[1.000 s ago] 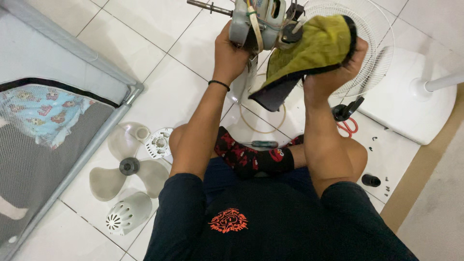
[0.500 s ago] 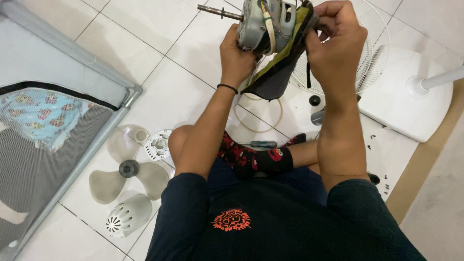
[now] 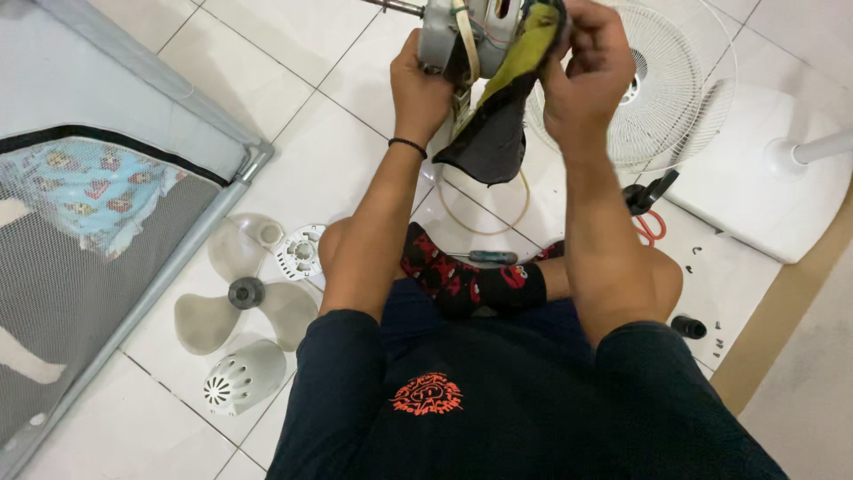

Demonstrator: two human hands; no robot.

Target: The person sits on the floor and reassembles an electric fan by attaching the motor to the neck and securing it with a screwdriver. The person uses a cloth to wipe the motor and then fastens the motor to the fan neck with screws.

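Left hand (image 3: 425, 87) is gripping the fan motor (image 3: 462, 31) tight, holding it up over the white fan guard (image 3: 671, 89) — right hand (image 3: 582, 76) is pinching a yellow-and-dark rag (image 3: 502, 107) against the motor's side, fingers curled shut on it.

Top centre of the frame: grey metal fan motor with a bare steel shaft (image 3: 462, 31), gripped from the left by the left hand (image 3: 419, 89), thin black band on that wrist. Right hand (image 3: 591, 67) pressed against the motor's right side, pinching a yellow-and-black cloth (image 3: 498, 116) that hangs below it. Upper right: white wire fan guard (image 3: 680, 98) lying on the white tiled floor (image 3: 267, 80), beside a white round fan base (image 3: 773, 200). Lower left: translucent three-blade fan propeller (image 3: 242, 293), with a white vented dome-shaped motor cover (image 3: 242, 378) just below it. Left edge: grey mesh-sided playpen (image 3: 80, 267). Centre: dark-handled screwdriver (image 3: 489, 257) near red-and-black socks.
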